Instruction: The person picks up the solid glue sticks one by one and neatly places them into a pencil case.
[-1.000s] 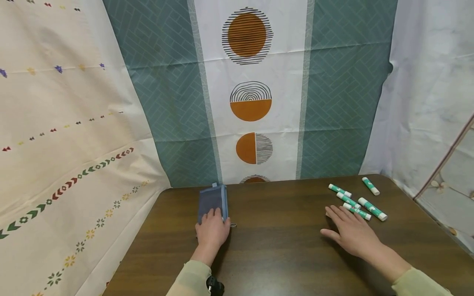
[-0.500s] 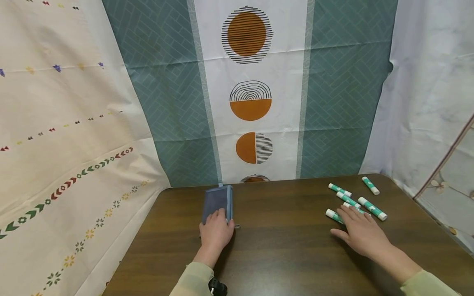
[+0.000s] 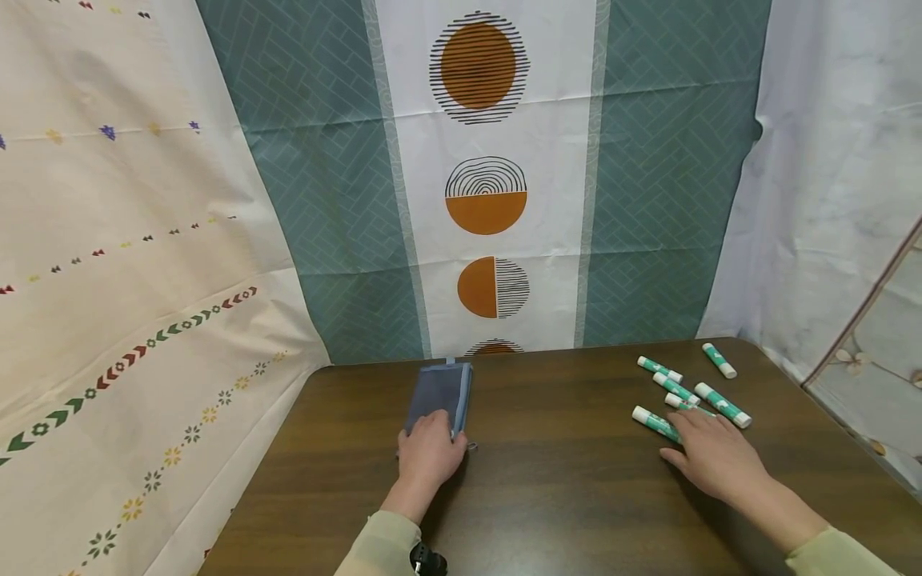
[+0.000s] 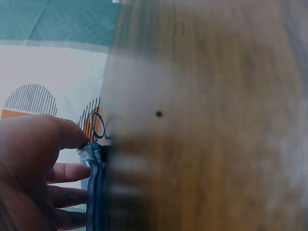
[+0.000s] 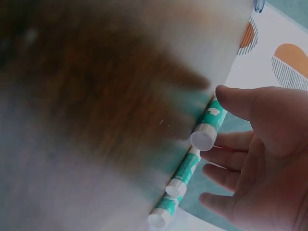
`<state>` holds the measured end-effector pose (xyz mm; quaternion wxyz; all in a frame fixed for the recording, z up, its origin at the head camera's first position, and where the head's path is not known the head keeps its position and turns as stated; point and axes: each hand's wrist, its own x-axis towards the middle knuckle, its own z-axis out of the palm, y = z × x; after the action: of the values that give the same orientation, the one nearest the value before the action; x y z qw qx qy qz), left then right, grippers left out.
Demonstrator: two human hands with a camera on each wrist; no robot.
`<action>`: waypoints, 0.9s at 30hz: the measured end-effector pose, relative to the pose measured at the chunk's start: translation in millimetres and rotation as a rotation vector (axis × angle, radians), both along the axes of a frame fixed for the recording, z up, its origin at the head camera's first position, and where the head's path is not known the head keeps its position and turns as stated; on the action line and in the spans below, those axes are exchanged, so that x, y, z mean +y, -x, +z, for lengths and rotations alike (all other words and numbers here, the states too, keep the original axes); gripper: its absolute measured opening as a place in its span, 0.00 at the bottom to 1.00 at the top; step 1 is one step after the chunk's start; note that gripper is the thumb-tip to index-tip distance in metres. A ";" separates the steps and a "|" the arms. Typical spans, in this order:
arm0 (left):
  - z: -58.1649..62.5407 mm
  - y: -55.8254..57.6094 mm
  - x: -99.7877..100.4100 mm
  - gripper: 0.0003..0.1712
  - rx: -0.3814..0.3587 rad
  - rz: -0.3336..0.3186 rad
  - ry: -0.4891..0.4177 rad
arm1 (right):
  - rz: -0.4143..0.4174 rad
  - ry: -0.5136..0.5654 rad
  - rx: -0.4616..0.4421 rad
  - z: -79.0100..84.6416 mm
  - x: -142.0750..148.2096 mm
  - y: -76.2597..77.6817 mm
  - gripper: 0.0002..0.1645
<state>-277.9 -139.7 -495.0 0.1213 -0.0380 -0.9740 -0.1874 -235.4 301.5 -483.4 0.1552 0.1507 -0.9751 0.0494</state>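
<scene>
Toward the table's far left lies a blue-grey zippered pouch [image 3: 435,392] with pale blue edging. My left hand [image 3: 430,454] holds its near end, thumb on the right side and fingers across the top. In the left wrist view a small metal ring [image 4: 98,125] hangs from the pouch's corner, by the thumb. My right hand [image 3: 720,458] is palm down with relaxed, spread fingers at a green-and-white glue stick [image 3: 655,424], overlapping its right end. Several other glue sticks [image 3: 723,406] lie just beyond, one partly covered by the fingers.
The dark wooden table [image 3: 547,496] has its far edge close to a hanging cloth [image 3: 641,208] with green panels and orange circles. A cream patterned cloth [image 3: 144,344] lines the left side; a white one [image 3: 835,208] hangs on the right.
My left hand has slid the pouch to the right. My right hand has moved right and slightly nearer, exposing a glue stick that was under it.
</scene>
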 end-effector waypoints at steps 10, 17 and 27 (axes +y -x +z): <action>-0.7 1.6 7.1 0.14 -0.020 -0.026 0.033 | 0.001 -0.003 0.001 -2.7 3.2 1.5 0.28; -1.6 0.3 12.6 0.17 -0.034 -0.044 0.042 | -0.018 0.018 -0.019 -1.2 3.9 2.9 0.22; 3.1 -6.9 16.3 0.22 -0.048 -0.013 0.050 | -0.062 0.020 -0.058 4.7 5.2 4.5 0.12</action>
<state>-271.0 -123.4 -491.9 0.0956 -0.0428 -0.9808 -0.1645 -239.9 306.7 -478.7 0.1296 0.1174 -0.9828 0.0587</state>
